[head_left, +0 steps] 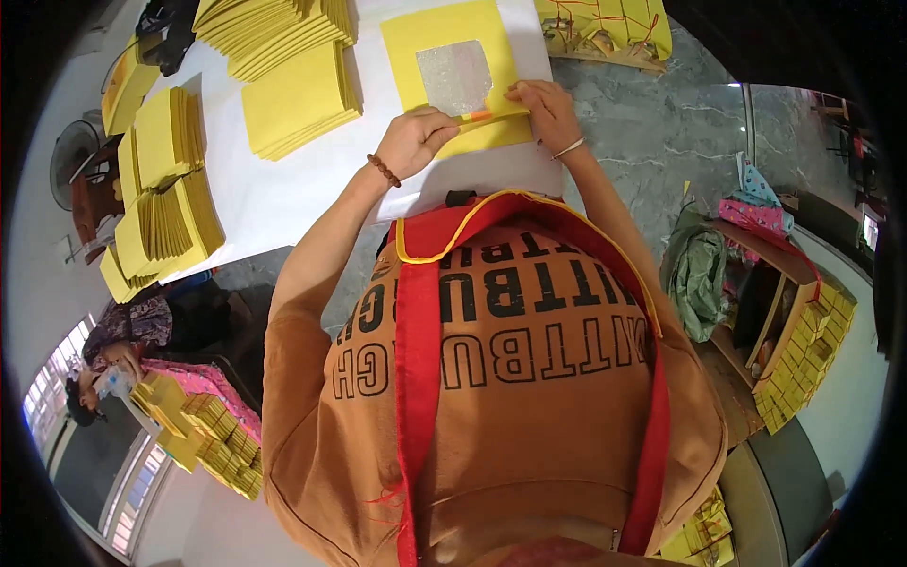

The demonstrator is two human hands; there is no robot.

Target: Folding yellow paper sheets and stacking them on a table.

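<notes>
On the white-covered table lies a yellow paper sheet (pixel 406 61) with a silver foil square (pixel 455 77) in its middle and a small orange patch near the fold. Its near edge is turned up into a narrow roll or fold. My left hand (pixel 414 142), wearing a brown bead bracelet, is closed over the left part of that fold. At the right end, my right hand (pixel 550 115) pinches the fold, a pale bangle on its wrist. More yellow paper (pixel 487 137) shows below the fold, between my hands.
Stacks of yellow paper (pixel 298 99) stand left of the sheet, with more stacks (pixel 165 137) along the table's left edge. Tied yellow bundles (pixel 605 28) lie beyond the right corner. Another person (pixel 123 350) sits at lower left near piled yellow bundles (pixel 222 439). A wooden rack (pixel 770 312) stands right.
</notes>
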